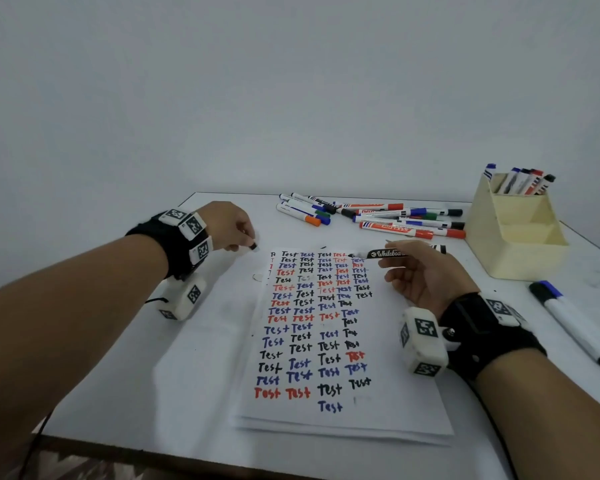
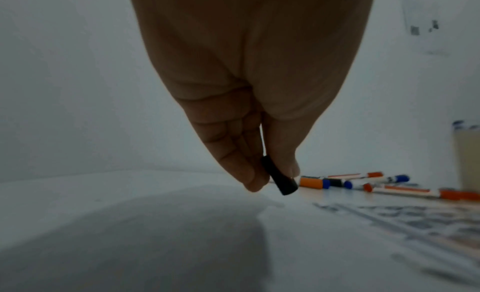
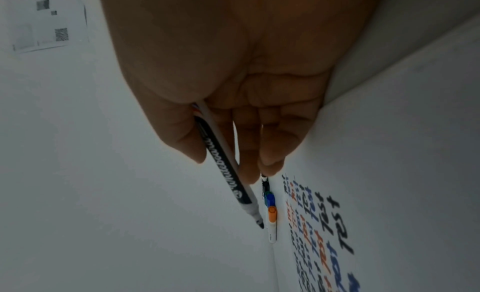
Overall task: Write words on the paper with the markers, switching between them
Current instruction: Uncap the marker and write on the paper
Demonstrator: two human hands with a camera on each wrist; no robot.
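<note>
An uncapped black whiteboard marker (image 1: 388,253) is gripped between the thumb and curled fingers of the right hand (image 1: 425,277), its bare tip pointed away from the palm toward the top rows of the paper (image 1: 388,341). In the right wrist view the same marker (image 3: 228,163) is seen running out past the fingertips (image 3: 270,163), its tip held above the sheet. A small black cap (image 2: 279,176) is pinched between the thumb and fingertips of the left hand (image 1: 231,225), just off the sheet's upper left corner. Rows of "Test" in black, blue and red are spread across the paper between the two hands. Beyond the fingers a loose pile of markers (image 1: 371,214) is laid on the table (image 1: 118,358). Further right of the right hand a cream holder (image 1: 515,237) with more markers is placed, and a blue-capped marker (image 1: 574,322) is laid beside that wrist.
</note>
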